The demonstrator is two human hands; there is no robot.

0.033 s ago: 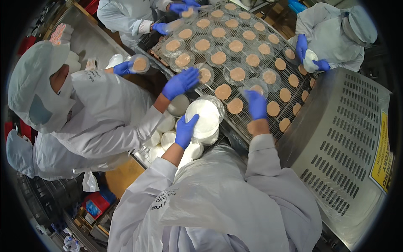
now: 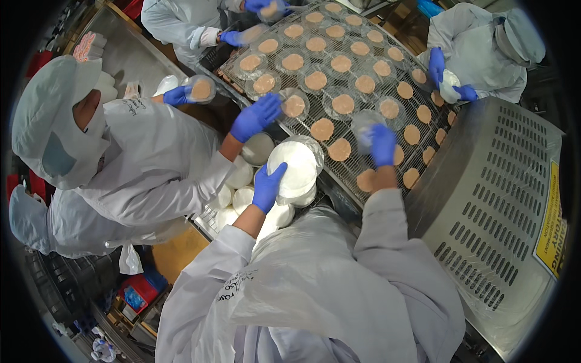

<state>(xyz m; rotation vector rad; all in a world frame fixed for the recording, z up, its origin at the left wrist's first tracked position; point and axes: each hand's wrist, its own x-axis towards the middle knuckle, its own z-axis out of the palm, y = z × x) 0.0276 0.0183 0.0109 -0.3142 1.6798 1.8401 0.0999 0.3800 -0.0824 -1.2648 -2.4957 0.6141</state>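
Note:
My left hand [image 2: 267,189], in a blue glove, grips a stack of round white sheets [image 2: 296,164] at the near edge of the belt, its thumb on top. My right hand [image 2: 382,146], also gloved in blue, is over the wire-mesh conveyor belt [image 2: 357,180]. Motion smears its fingers, so whether they hold anything cannot be made out. Beside these fingers is a blurred, clear round sheet [image 2: 364,128]. Flat, round, pinkish patties [image 2: 339,149] lie on the belt. Several, like this patty [image 2: 342,104], have clear round sheets over them; others are bare.
More stacks of white rounds [image 2: 243,198] stand below my left hand. A co-worker's gloved hand [image 2: 256,117] hovers at the belt's left edge. Other co-workers [image 2: 475,54] stand across the belt. A slotted metal housing [image 2: 490,199] rises along the right.
My right hand has shifted a little to the right over the belt. The co-worker's hand at the left edge has drawn slightly back to the left. My left hand keeps its place.

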